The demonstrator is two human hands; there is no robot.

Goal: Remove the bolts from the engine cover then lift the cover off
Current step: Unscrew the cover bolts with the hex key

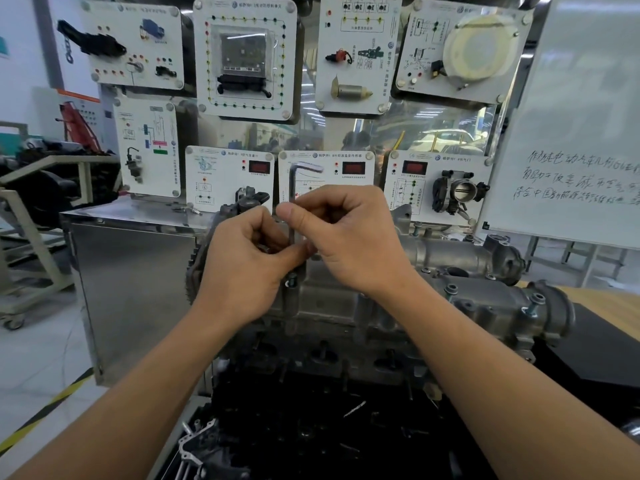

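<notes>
The grey cast-metal engine cover [346,299] lies across the top of the engine [311,427], whose lower parts in front of the cover are black and hard to make out. At the cover's left end an L-shaped hex key [291,183] stands upright, its short arm at the top pointing right and its lower tip meeting a bolt [292,281] on the cover's near edge. Both hands are on the key above that end of the cover: the left hand [242,265] has its fingers curled and pinches the lower shaft between thumb and fingers, while the right hand [349,237] pinches the shaft just above, thumb tip and curled forefinger closed on it. Further right along the cover a second bolt [451,289] sits in its hole, and a third bolt [531,308] near the cover's right end looks raised, with some thread showing. Behind the cover rises a training board of white sensor panels [242,57], one of them carrying a throttle body [457,192]. Behind and to the right of the cover stands a whiteboard [581,98] with handwriting; left of the cover is a steel cabinet [131,289]. The wooden counter [613,303] shows beyond the cover's right end
</notes>
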